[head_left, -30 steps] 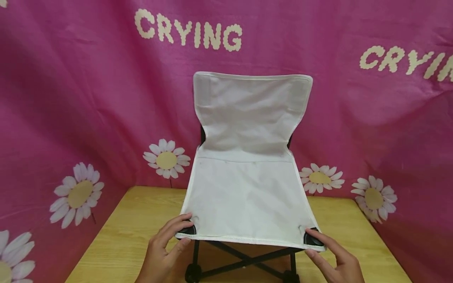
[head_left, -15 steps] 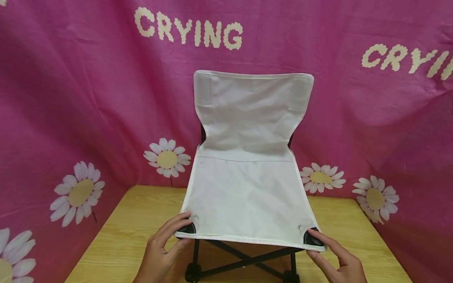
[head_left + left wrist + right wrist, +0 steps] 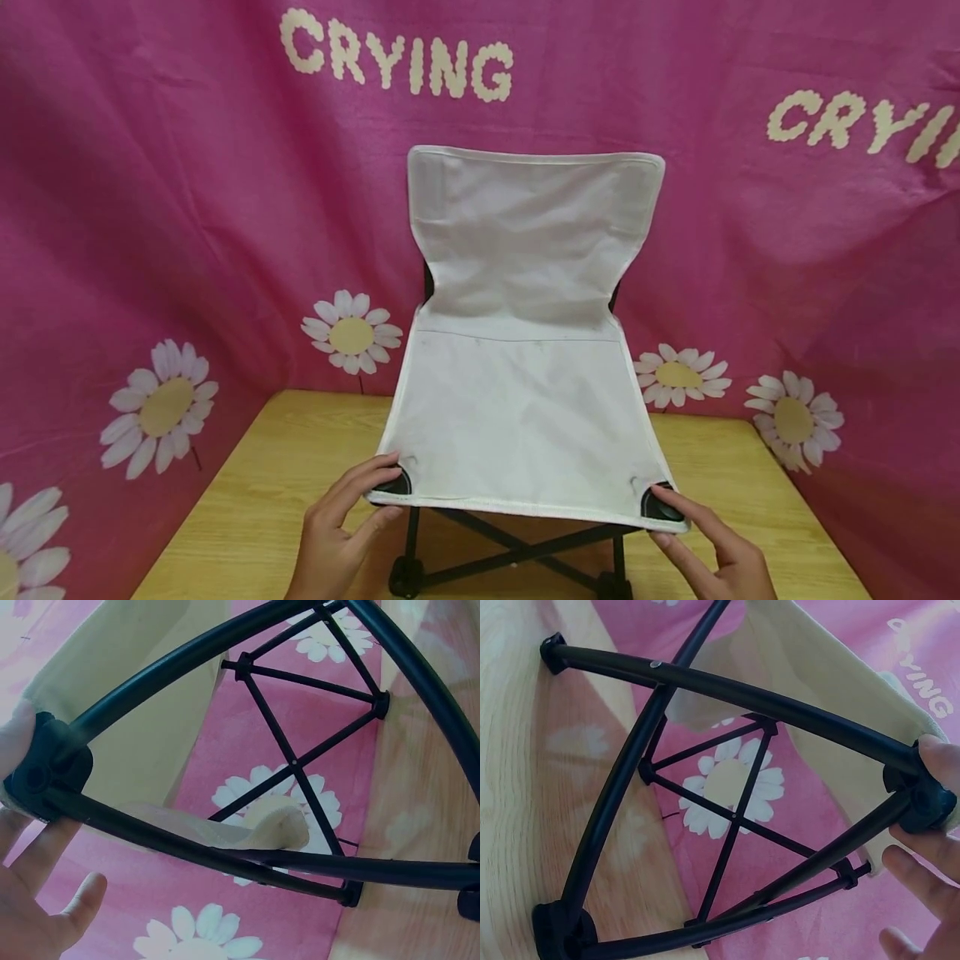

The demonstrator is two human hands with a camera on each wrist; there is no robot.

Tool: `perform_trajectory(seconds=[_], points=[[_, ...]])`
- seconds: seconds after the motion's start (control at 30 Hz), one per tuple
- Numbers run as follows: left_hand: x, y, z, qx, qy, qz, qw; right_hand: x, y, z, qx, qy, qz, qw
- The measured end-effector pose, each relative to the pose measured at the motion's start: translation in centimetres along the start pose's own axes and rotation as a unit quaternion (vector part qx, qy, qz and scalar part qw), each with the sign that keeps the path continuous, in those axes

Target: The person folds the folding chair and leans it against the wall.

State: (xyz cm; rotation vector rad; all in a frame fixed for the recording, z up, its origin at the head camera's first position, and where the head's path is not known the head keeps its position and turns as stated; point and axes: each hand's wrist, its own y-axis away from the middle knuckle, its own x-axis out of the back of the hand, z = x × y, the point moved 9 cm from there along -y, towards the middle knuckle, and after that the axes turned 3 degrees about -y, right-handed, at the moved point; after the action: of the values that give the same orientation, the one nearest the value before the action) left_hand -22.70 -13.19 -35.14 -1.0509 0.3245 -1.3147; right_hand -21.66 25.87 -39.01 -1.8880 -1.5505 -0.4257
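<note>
A small folding chair (image 3: 517, 417) with a white fabric seat and backrest stands unfolded in the middle of the head view. My left hand (image 3: 333, 525) grips its front left corner, fingers over the black corner patch (image 3: 396, 481) and thumb beneath the edge. At the front right corner, my right hand (image 3: 723, 550) pinches the seat the same way, thumb underneath. From below, the left wrist view shows the black plastic joint (image 3: 56, 769) at the left hand's fingers. A matching joint (image 3: 924, 802) meets the right hand's fingers in the right wrist view.
Black crossed tubes (image 3: 525, 552) and foot caps (image 3: 406, 577) support the chair on a light wooden tabletop (image 3: 232, 500). Close behind and at both sides hangs a pink curtain (image 3: 187, 208) printed with daisies and the word CRYING.
</note>
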Motion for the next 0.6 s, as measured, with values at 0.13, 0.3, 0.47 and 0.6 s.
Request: perform_trajectory(seconds=[0.13, 0.3, 0.47, 0.6], points=[[0.4, -0.8, 1.6, -0.014, -0.009, 0.005, 0.9999, 0.1, 0.0, -0.1, 0.007, 0.008, 0.006, 0.9999], [0.5, -0.9, 1.7, -0.020, -0.010, 0.007, 0.9997, 0.3, -0.1, -0.6, 0.039, 0.015, 0.022, 0.9989], [0.6, -1.2, 1.9, -0.034, 0.001, 0.011, 0.9994, 0.5, -0.1, -0.9, 0.042, 0.032, 0.023, 0.9983], [0.6, -1.4, 2.0, -0.039, 0.007, 0.003, 0.9992, 0.6, 0.0, -1.1, 0.047, 0.041, 0.027, 0.9977]])
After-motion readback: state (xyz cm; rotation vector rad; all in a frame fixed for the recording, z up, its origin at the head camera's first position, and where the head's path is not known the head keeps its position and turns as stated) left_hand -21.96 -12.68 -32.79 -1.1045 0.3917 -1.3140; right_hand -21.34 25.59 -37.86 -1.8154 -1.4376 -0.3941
